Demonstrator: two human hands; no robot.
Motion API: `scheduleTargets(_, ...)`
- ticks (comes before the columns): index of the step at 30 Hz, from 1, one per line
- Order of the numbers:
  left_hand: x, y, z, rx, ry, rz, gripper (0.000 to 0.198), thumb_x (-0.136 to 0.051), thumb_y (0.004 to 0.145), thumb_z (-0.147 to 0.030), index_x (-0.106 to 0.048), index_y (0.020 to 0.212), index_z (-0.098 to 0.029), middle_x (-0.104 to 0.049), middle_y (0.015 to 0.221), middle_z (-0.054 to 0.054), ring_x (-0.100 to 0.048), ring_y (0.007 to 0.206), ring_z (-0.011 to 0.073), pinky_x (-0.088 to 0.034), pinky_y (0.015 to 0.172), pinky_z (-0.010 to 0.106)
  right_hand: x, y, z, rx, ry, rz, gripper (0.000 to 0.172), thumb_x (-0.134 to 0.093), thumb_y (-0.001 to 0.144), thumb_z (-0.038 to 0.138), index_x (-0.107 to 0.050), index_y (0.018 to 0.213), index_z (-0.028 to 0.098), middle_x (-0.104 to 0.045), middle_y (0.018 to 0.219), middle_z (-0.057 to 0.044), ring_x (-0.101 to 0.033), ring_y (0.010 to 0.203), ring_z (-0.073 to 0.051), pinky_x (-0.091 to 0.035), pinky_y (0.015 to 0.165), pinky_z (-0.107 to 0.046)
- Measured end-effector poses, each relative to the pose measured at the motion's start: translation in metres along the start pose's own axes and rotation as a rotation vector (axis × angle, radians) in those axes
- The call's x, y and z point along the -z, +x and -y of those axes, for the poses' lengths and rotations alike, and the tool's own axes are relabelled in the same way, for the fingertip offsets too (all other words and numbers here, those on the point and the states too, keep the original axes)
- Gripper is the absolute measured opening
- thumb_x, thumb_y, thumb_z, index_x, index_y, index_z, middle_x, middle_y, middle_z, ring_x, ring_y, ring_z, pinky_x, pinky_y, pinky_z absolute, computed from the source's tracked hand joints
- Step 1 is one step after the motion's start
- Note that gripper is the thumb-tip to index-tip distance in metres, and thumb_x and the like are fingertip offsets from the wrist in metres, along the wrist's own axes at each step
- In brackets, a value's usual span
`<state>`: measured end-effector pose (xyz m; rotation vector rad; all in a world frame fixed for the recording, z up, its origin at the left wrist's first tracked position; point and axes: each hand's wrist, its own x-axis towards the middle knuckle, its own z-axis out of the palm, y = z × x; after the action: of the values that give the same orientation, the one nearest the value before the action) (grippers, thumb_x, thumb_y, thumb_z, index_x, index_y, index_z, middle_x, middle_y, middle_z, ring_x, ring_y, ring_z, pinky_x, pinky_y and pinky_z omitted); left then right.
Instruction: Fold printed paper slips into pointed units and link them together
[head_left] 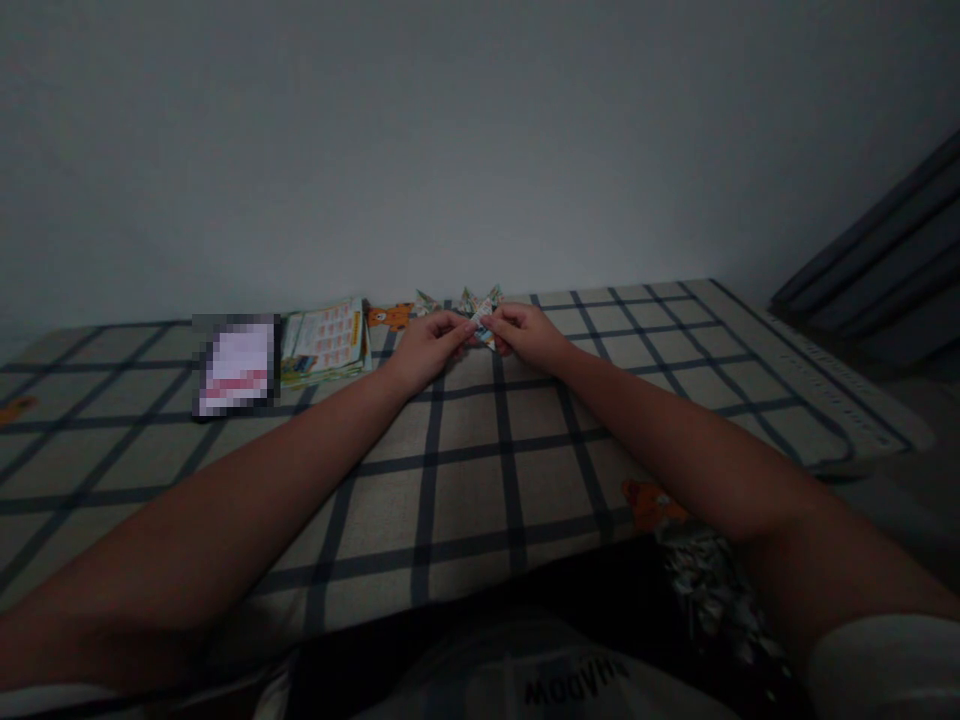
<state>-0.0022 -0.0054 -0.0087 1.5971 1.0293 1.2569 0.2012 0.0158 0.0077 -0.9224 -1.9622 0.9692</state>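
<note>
Between my two hands is a small piece of folded printed paper (484, 318), pinched from both sides above the checked cloth. My left hand (431, 347) grips its left edge between thumb and fingers. On the other side, my right hand (529, 336) pinches it with thumb and forefinger. Just behind the hands, more folded paper pieces (425, 301) with pointed tips stand near the wall. The exact shape of the held paper is partly hidden by my fingers.
A stack of printed leaflets (326, 340) lies to the left, beside a blurred-out device with a lit screen (241, 362). The checked cloth (465, 500) covers the surface up to the wall (480, 150). Many small folded pieces (712, 585) sit near my right elbow.
</note>
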Motion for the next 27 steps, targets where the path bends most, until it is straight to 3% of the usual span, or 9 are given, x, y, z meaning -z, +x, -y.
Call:
scheduleTargets(4, 0.0003, 0.0014, 0.0005, -0.058, 0.026, -0.049, 0.046, -0.083, 0.075, -0.063, -0.07, 0.074, -0.019, -0.061, 0.062, 0.0, -0.047, 0.054, 0.0111, -0.035, 0.052, 0.024, -0.0002, -0.0006, 0.0017, -0.021, -0.004, 0.053, 0.037, -0.062, 0.101, 0.044, -0.058, 0.074, 0.019, -0.056, 0.061, 0.002, -0.053, 0.059, -0.012, -0.042, 0.06, -0.024)
scheduleTargets(8, -0.0002, 0.002, 0.0007, -0.075, 0.042, -0.053, 0.045, -0.082, 0.078, -0.062, -0.07, 0.075, -0.019, -0.06, 0.062, 0.0, -0.045, 0.055, 0.0111, -0.033, 0.052, 0.025, -0.0014, 0.0001, 0.0044, -0.002, -0.046, 0.025, 0.037, -0.061, 0.101, 0.035, -0.055, 0.069, 0.019, -0.057, 0.061, 0.002, -0.053, 0.06, -0.012, -0.043, 0.062, -0.025)
scheduleTargets(17, 0.0005, 0.0056, 0.0019, -0.069, 0.038, -0.086, 0.048, -0.08, 0.078, -0.066, -0.065, 0.075, -0.021, -0.055, 0.06, -0.002, -0.045, 0.053, 0.0118, -0.032, 0.052, 0.027, -0.0013, -0.0007, 0.0018, -0.034, -0.002, 0.081, 0.029, -0.062, 0.098, 0.036, -0.064, 0.076, 0.017, -0.064, 0.066, 0.0, -0.058, 0.061, -0.012, -0.046, 0.062, -0.024)
scheduleTargets(27, 0.0012, 0.0082, 0.003, -0.053, -0.008, -0.123, 0.047, -0.083, 0.075, -0.063, -0.066, 0.074, -0.02, -0.057, 0.06, -0.002, -0.047, 0.053, 0.0109, -0.034, 0.052, 0.025, -0.0015, -0.0002, 0.0012, 0.003, -0.087, 0.105, 0.033, -0.056, 0.103, 0.036, -0.066, 0.078, 0.016, -0.066, 0.067, -0.001, -0.061, 0.063, -0.013, -0.046, 0.065, -0.025)
